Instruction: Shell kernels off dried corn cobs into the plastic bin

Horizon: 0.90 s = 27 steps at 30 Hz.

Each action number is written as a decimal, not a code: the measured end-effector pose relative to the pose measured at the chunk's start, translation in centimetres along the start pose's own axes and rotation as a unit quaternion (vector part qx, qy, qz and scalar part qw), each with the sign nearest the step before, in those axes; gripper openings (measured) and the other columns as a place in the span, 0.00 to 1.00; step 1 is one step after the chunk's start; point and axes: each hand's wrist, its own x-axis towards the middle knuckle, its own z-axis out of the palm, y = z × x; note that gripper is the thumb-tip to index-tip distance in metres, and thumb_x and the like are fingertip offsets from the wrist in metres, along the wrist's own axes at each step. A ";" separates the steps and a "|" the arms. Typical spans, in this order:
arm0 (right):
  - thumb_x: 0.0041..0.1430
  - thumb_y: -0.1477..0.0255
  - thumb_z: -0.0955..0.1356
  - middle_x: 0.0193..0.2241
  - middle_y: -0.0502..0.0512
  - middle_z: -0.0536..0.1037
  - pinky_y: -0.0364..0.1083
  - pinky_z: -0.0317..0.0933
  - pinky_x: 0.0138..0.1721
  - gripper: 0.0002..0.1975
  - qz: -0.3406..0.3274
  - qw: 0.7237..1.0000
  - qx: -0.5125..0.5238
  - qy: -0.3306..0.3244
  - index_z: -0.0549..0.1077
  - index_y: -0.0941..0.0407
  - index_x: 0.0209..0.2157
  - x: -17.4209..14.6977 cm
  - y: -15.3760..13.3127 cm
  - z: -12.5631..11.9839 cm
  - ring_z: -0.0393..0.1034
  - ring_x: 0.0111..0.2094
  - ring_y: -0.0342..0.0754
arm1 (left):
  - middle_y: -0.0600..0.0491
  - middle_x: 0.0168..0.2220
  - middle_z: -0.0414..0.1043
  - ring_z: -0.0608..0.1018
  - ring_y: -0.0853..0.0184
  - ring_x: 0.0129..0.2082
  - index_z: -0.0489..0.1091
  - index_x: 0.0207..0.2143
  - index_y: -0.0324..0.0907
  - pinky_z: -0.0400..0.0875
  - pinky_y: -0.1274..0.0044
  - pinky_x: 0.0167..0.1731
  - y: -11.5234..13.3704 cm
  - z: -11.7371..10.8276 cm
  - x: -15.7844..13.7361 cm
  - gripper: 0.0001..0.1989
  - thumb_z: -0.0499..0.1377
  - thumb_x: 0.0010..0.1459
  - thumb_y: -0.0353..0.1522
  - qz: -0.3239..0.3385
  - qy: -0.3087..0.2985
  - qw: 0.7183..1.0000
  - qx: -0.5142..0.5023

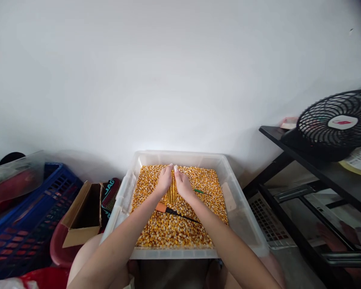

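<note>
Both my hands hold one ear of corn point(172, 192) upright above a bed of loose kernels. My left hand point(165, 179) wraps its left side and my right hand point(182, 184) its right, the fingers closed around the upper part. The loose corn kernels point(174, 230) fill much of a clear plastic bin point(243, 224) resting at my lap. On the kernels below the ear lies a screwdriver point(165, 208) with an orange and black handle; my right forearm covers its tip. A thin green-handled tool point(200, 191) lies right of my right hand.
A blue plastic basket point(63, 180) stands at left, with an open cardboard box point(81, 208) in a red tub point(60, 245) beside it. At right a black shelf point(276, 134) carries a black fan point(333, 120). A white wall point(180, 80) rises behind the bin.
</note>
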 end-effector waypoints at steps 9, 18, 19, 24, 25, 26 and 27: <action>0.63 0.53 0.56 0.44 0.56 0.76 0.50 0.57 0.54 0.25 -0.039 0.996 0.044 -0.065 0.74 0.54 0.45 0.3 -0.4 -0.1 0.66 0.50 0.51 | 0.57 0.20 0.62 0.65 0.68 0.24 0.63 0.19 0.42 0.62 0.77 0.30 -0.6 0.1 0.4 0.12 0.54 0.50 0.38 -0.037 0.017 0.991 -0.129; 0.64 0.53 0.53 0.37 0.58 0.78 0.50 0.57 0.53 0.28 -0.060 0.998 0.001 -0.004 0.76 0.55 0.39 -0.4 0.3 0.5 0.68 0.47 0.52 | 0.58 0.19 0.59 0.63 0.70 0.23 0.60 0.19 0.42 0.60 0.77 0.26 -0.2 0.2 0.2 0.10 0.55 0.45 0.38 -0.042 0.015 0.988 -0.150; 0.64 0.53 0.53 0.36 0.58 0.78 0.50 0.57 0.53 0.28 -0.067 0.998 -0.009 -0.009 0.76 0.55 0.38 -0.3 0.3 0.4 0.69 0.47 0.52 | 0.58 0.20 0.60 0.63 0.70 0.24 0.61 0.19 0.42 0.61 0.78 0.27 -0.2 0.2 0.2 0.10 0.55 0.45 0.38 -0.044 0.016 0.987 -0.152; 0.66 0.56 0.51 0.39 0.58 0.78 0.51 0.57 0.53 0.27 -0.113 0.991 -0.057 -0.037 0.75 0.53 0.41 -0.2 -0.1 -0.2 0.69 0.47 0.52 | 0.57 0.22 0.63 0.67 0.68 0.27 0.64 0.21 0.41 0.63 0.77 0.30 -0.5 0.0 0.5 0.09 0.56 0.43 0.38 -0.056 0.007 0.985 -0.165; 0.66 0.56 0.51 0.39 0.58 0.78 0.51 0.57 0.53 0.27 -0.119 0.990 -0.066 -0.040 0.75 0.53 0.41 -0.1 -0.2 -0.3 0.69 0.46 0.53 | 0.56 0.22 0.64 0.68 0.68 0.27 0.64 0.21 0.41 0.64 0.77 0.30 -0.5 0.0 0.6 0.09 0.56 0.43 0.38 -0.059 -0.004 0.984 -0.168; 0.66 0.57 0.51 0.39 0.59 0.78 0.52 0.58 0.52 0.27 -0.124 0.989 -0.074 -0.043 0.75 0.54 0.41 -0.1 -0.3 -0.3 0.69 0.45 0.53 | 0.56 0.22 0.65 0.69 0.67 0.28 0.64 0.21 0.41 0.64 0.77 0.31 -0.5 -0.1 0.7 0.09 0.57 0.43 0.38 -0.063 -0.014 0.983 -0.171; 0.66 0.57 0.51 0.38 0.59 0.78 0.52 0.58 0.52 0.27 -0.129 0.987 -0.079 -0.046 0.75 0.54 0.42 -0.1 -0.3 -0.4 0.70 0.45 0.53 | 0.55 0.22 0.66 0.70 0.66 0.29 0.64 0.21 0.42 0.65 0.77 0.31 -0.5 -0.2 0.8 0.09 0.57 0.42 0.38 -0.068 -0.022 0.982 -0.175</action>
